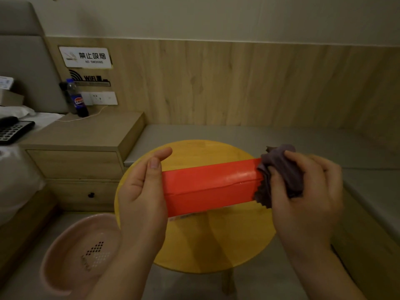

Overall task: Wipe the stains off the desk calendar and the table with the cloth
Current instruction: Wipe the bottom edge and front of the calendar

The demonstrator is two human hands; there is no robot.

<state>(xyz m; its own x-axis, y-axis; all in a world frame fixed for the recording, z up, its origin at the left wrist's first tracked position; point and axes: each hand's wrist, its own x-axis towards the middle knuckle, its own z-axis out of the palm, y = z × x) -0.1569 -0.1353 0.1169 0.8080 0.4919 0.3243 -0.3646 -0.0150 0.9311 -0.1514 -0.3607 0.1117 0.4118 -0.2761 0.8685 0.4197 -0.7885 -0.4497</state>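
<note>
The desk calendar [211, 187] is gripped by the left hand [142, 191] (held above the table [194, 252]) while its right end is wiped with the cloth [281, 169] bunched in the closed right hand [307, 191]; the table likely comes next.

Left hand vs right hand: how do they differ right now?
The left hand grips the left end of the red desk calendar; the right hand is at its right end. The left hand holds no cloth, while the right hand clutches the purple cloth against the calendar. The left looks sharp; the right is motion-blurred. Both are bare, above the round yellow table.
</note>
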